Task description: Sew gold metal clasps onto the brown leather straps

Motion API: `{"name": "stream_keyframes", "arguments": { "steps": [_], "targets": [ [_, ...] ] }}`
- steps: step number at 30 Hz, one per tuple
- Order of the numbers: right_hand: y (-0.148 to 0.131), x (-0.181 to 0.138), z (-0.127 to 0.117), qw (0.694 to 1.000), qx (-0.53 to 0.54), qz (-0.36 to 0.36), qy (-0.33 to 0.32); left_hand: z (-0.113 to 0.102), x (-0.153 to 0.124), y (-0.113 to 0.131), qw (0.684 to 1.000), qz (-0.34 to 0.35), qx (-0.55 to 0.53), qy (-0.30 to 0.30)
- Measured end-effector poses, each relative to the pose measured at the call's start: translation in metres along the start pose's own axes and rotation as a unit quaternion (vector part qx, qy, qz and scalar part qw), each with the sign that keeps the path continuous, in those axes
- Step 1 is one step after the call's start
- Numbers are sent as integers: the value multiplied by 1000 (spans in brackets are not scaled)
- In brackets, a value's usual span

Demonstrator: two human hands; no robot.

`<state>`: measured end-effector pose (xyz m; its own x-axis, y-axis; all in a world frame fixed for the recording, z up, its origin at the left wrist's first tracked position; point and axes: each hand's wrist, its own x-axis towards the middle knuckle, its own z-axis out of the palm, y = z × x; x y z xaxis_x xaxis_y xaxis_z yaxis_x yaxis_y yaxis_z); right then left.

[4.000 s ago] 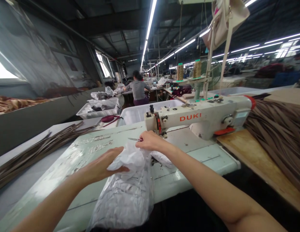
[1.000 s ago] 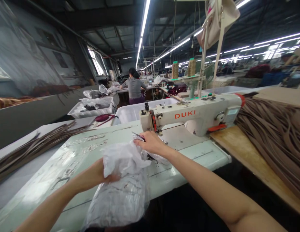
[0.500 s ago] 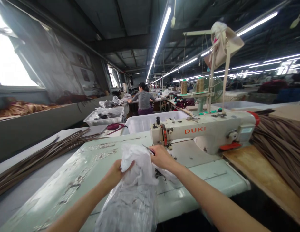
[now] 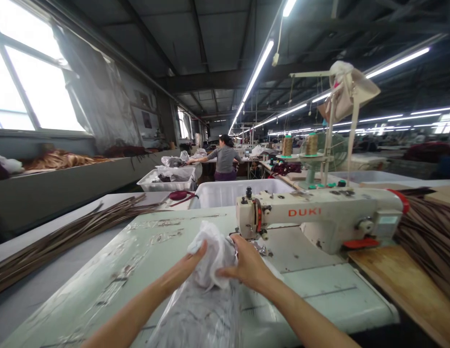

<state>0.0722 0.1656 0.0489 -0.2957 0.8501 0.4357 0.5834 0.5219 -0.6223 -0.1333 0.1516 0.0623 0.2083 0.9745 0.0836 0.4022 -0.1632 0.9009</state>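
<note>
White bag (image 4: 206, 302) lay on the worktop (image 4: 148, 256), top gathered, seemingly not emptied; fingers (image 4: 202, 248) of my left hand (image 4: 188, 263) pinched its film; my right hand (image 4: 252, 265) spread against it, grip unclear.

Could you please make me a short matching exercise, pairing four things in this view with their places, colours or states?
Column 1
1. sewing machine
2. plastic bag
3. thread spools
4. coiled tape

Column 2
A. golden-brown, standing upright
B. between the person's left hand and right hand
C. dark red, lying flat
D. marked DUKI in orange-red letters

Right pairs: 1-D, 2-B, 3-A, 4-C
</note>
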Motion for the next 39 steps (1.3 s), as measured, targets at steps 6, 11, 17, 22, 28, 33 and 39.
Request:
{"name": "stream_keyframes", "arguments": {
  "steps": [6, 11, 17, 22, 28, 33, 39],
  "targets": [
    [-4, 28, 13, 994, 72, 61, 47, -20, -5, -7, 989, 12, -5, -147],
    [10, 36, 15, 987, 126, 84, 46, -16, -3, -25, 995, 10, 56, -83],
    [12, 30, 7, 984, 157, 80, 12, -11, -5, -21, 972, 69, 222, 30],
    [11, 28, 2, 986, 142, 68, -50, -8, -2, -28, 950, 99, 295, -6],
    [3, 28, -7, 986, 149, 60, -47, -7, -1, -32, 982, 47, 175, -51],
    [-8, 25, -8, 983, 90, 16, -161, -13, -3, -19, 994, 46, 61, -84],
    [-8, 23, 1, 997, -3, 34, -65, -4, 2, -32, 958, 63, 276, 54]
  ]
}}
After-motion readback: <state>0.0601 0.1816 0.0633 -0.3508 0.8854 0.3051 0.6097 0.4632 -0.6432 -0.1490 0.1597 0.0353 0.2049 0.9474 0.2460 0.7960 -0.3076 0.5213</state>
